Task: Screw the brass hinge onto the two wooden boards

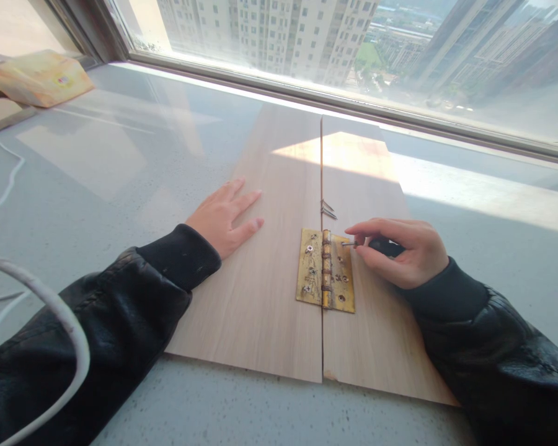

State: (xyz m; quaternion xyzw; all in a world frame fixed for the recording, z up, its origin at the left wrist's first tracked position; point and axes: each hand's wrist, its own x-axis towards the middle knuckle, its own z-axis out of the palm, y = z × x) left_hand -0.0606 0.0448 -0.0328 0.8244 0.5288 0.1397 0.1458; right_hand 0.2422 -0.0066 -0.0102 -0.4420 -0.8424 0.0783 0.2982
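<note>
My left hand point(227, 215) lies flat with spread fingers on the left light-wood board point(260, 297). My right hand point(400, 248) is closed around a small black-handled tool, seemingly a screwdriver point(385, 246). A thin metal piece point(348, 243) pokes out from its fingertips over the hinge; I cannot tell whether it is the shaft or a screw. The worn brass hinge point(326, 269) lies open across the seam. Screw heads point(310, 248) show in its left leaf, holes in its right leaf. Several loose screws point(328, 209) lie just beyond it.
The right board point(358, 347) lies beside the left one on a speckled pale counter point(242, 409). A white cable point(81, 347) loops at the left. An orange-and-white packet point(41, 77) sits in the far left corner. A window frame point(307, 93) borders the back.
</note>
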